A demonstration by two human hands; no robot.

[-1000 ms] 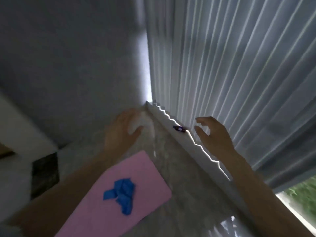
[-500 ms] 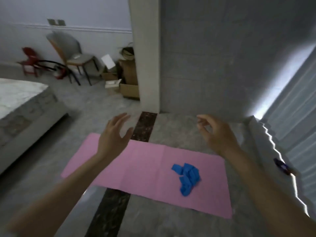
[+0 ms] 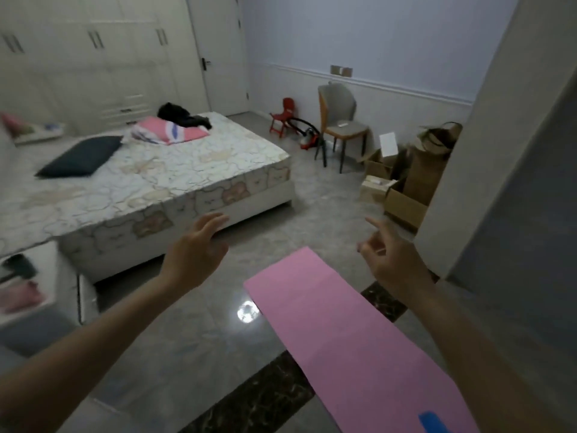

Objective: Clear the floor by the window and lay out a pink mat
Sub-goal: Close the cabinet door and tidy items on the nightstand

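Dim room, soft motion blur, glare spot on floor (image 3: 248,312); edges warped

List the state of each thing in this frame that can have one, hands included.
pink mat: unrolled, flat on the floor
blue cloth: lying on the mat, mostly out of frame
left hand: open, holding nothing
right hand: fingers loosely curled, holding nothing
door: closed
cardboard boxes: flaps open
grey chair: upright

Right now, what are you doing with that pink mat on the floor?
The pink mat lies flat on the floor, with something blue on its near end. Nobody is holding it. The left hand and right hand are both raised above the floor, fingers relaxed and empty, facing the bed.
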